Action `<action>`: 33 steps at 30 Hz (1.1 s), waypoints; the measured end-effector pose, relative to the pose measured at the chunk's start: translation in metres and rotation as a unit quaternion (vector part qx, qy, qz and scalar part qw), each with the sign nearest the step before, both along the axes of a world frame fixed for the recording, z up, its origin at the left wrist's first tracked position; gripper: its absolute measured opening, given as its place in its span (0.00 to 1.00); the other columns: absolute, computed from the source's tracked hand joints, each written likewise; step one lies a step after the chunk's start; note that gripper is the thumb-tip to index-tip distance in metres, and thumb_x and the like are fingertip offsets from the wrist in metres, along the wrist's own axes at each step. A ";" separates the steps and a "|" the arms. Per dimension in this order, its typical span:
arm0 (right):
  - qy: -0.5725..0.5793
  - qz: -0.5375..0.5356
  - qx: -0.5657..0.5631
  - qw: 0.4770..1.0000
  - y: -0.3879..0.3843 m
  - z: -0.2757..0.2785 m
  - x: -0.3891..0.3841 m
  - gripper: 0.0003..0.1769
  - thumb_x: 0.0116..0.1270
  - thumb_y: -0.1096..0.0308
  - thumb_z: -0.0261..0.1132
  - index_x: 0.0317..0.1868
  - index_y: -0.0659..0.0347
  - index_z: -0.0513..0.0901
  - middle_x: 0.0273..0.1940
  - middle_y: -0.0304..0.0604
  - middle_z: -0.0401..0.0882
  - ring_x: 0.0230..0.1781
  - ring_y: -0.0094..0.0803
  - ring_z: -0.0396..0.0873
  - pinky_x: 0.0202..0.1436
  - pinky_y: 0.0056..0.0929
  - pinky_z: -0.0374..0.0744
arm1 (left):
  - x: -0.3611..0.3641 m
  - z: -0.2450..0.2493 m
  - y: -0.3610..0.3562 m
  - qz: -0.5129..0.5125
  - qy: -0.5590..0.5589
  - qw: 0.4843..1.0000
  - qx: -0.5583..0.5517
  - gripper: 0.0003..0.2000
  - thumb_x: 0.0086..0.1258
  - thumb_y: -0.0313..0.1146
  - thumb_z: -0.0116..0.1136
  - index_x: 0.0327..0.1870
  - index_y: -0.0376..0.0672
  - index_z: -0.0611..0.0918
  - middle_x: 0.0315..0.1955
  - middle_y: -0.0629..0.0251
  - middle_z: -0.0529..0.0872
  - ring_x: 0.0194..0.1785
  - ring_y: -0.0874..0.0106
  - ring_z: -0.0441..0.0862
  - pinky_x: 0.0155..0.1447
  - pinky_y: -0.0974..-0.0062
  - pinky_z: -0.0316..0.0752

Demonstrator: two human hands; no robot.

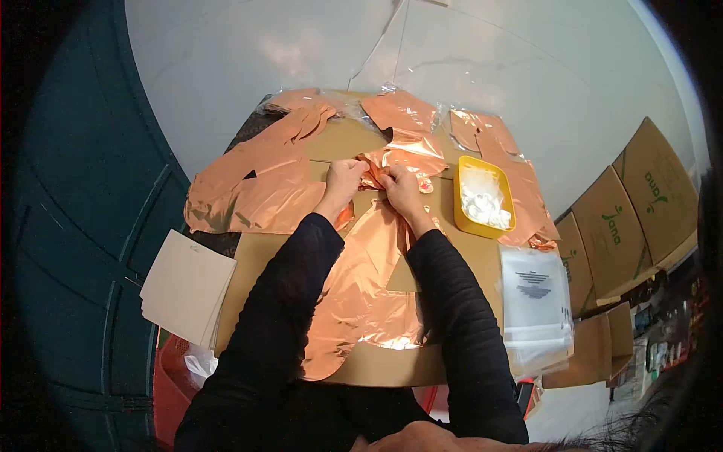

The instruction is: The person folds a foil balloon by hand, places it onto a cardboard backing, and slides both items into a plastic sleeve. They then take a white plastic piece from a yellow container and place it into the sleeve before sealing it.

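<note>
Copper-coloured shiny foil lies in a large sheet on the cardboard-covered table, reaching from the near edge up to both hands. My left hand is closed on gathered, crumpled foil at the middle of the table. Close by on the right, my right hand is closed on the same bunched part. The gathered foil shows between the two hands and just beyond them. A small piece with red and white marks lies right of my right hand. Fingertips are partly hidden by the foil.
More copper foil pieces lie left, at the back and right. A yellow tub holds white items. Clear plastic bags lie at the right edge, beige sheets at the left. Cardboard boxes stand right; a red basket is below left.
</note>
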State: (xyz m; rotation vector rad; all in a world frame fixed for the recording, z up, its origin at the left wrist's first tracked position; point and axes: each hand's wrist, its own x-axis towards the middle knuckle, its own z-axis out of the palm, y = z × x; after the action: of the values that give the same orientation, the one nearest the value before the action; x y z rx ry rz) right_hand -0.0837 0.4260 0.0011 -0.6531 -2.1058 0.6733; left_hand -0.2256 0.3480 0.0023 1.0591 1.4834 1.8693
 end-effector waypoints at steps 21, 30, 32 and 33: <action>0.091 0.017 -0.231 0.968 0.021 0.021 0.005 0.15 0.64 0.67 0.67 0.22 0.66 0.78 0.21 0.40 0.79 0.22 0.26 0.74 0.27 0.30 0.72 | 0.001 0.003 -0.002 0.115 0.114 0.985 -0.064 0.17 0.62 0.35 0.67 0.15 0.37 0.78 0.11 0.68 0.74 0.18 0.79 0.70 0.25 0.71 0.68; 0.091 -0.137 -0.138 0.977 0.066 0.141 0.032 0.11 0.61 0.69 0.63 0.34 0.70 0.83 0.27 0.61 0.82 0.27 0.51 0.84 0.33 0.45 0.79 | 0.003 0.003 -0.002 0.119 0.057 0.991 -0.033 0.14 0.63 0.32 0.66 0.19 0.35 0.80 0.13 0.69 0.77 0.19 0.80 0.70 0.25 0.72 0.68; 0.105 -0.178 -0.011 0.978 0.071 0.168 0.044 0.10 0.63 0.68 0.62 0.35 0.69 0.84 0.28 0.59 0.83 0.30 0.49 0.84 0.36 0.42 0.79 | 0.003 0.004 -0.003 0.131 0.069 0.988 -0.033 0.14 0.63 0.32 0.65 0.19 0.35 0.80 0.14 0.69 0.77 0.19 0.79 0.70 0.25 0.72 0.68; 0.110 -0.197 0.052 0.973 0.069 0.177 0.047 0.10 0.64 0.68 0.62 0.35 0.69 0.84 0.29 0.58 0.84 0.31 0.48 0.84 0.37 0.41 0.79 | 0.003 0.005 -0.004 0.127 0.057 0.990 -0.036 0.14 0.63 0.32 0.65 0.19 0.35 0.80 0.14 0.69 0.77 0.19 0.79 0.70 0.25 0.72 0.68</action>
State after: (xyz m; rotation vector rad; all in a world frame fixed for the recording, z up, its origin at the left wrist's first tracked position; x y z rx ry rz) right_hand -0.0366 0.4955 0.1785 -0.8656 -1.7260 0.3898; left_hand -0.2224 0.3440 0.0074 0.9957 1.8109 1.9350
